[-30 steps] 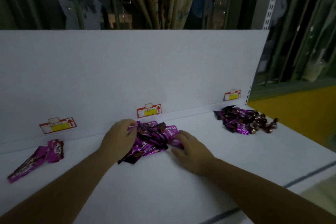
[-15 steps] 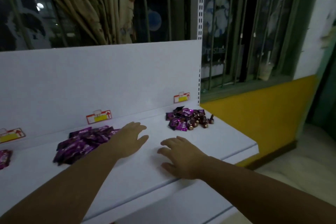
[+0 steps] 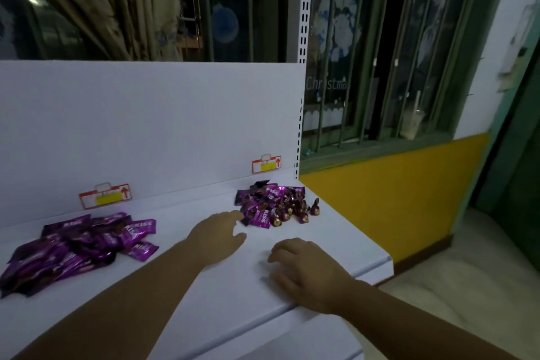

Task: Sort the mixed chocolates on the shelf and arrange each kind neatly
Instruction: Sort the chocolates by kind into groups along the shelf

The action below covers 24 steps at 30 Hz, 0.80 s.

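1. White shelf (image 3: 204, 286); the right price tag (image 3: 266, 164) on its back panel is the landmark.
2. Mixed chocolates (image 3: 271, 204): a heap of purple packets and small gold-brown foil pieces, lying on the shelf just in front of that tag.
3. Purple packets (image 3: 79, 245): a loose pile, well left of the tag.
4. Left hand (image 3: 217, 235): in front of the tag and to its left. Fingers (image 3: 233, 218) straight, slightly spread, holding nothing. Tips at the heap's left edge; can't tell if they touch it.
5. Right hand (image 3: 304, 267): further in front of the tag, near the shelf's front edge, palm down. Fingers (image 3: 282, 245) loosely curled, apart, holding nothing.
6. Barred window (image 3: 380, 67) to the right of the tag.
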Each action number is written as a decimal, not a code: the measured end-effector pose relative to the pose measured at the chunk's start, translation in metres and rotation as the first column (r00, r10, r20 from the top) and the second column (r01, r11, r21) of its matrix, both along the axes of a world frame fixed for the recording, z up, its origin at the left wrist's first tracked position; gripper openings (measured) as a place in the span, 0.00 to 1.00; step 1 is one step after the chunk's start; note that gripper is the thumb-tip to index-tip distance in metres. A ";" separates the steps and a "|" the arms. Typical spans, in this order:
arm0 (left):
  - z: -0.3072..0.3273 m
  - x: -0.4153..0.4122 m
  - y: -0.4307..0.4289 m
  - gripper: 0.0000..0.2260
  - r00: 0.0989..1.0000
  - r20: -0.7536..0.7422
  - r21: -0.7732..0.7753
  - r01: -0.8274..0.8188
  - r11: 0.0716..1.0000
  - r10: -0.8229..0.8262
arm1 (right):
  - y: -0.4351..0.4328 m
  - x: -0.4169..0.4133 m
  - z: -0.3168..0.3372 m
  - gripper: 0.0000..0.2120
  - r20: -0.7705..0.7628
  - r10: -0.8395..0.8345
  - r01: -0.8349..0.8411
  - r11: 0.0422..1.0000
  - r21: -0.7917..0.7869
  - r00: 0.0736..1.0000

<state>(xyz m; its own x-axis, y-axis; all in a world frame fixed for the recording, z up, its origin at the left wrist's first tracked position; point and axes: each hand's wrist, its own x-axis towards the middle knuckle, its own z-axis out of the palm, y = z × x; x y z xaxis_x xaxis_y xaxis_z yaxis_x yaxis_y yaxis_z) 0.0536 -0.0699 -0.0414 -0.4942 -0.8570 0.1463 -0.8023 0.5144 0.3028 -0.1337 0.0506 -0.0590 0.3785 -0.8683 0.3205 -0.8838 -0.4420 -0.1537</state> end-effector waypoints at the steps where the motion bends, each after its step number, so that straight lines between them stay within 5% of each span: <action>1: -0.003 -0.006 -0.010 0.20 0.999 -0.040 -0.003 0.002 1.000 -0.002 | -0.007 -0.005 0.001 0.20 -0.002 0.001 -0.001 1.000 -0.015 1.000; 7: -0.011 -0.035 -0.067 0.16 0.943 -0.333 -0.010 -0.030 0.999 0.025 | -0.056 -0.038 0.036 0.14 0.079 -0.020 0.036 0.979 -0.202 0.997; 13: -0.019 -0.053 -0.110 0.22 0.877 -0.472 0.095 -0.054 0.994 0.092 | -0.114 -0.085 0.055 0.10 0.239 -0.286 0.332 0.926 -0.179 0.928; 18: -0.016 -0.065 -0.132 0.19 0.885 -0.464 0.083 -0.006 0.997 0.044 | -0.167 -0.123 0.043 0.10 0.236 -0.429 0.429 0.902 0.052 0.872; 24: -0.002 -0.085 -0.146 0.32 0.937 -0.349 0.260 0.120 0.958 -0.023 | -0.222 -0.138 0.024 0.20 0.063 -0.325 0.290 0.903 0.316 0.944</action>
<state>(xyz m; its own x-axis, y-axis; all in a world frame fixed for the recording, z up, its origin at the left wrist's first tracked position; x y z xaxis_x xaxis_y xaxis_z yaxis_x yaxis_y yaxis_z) -0.0314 -0.2159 -0.0434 -0.5180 -0.8516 0.0810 -0.5904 0.4244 0.6865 -0.2717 -0.1711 -0.0353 0.0547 -0.9971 0.0524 -0.9376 -0.0693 -0.3408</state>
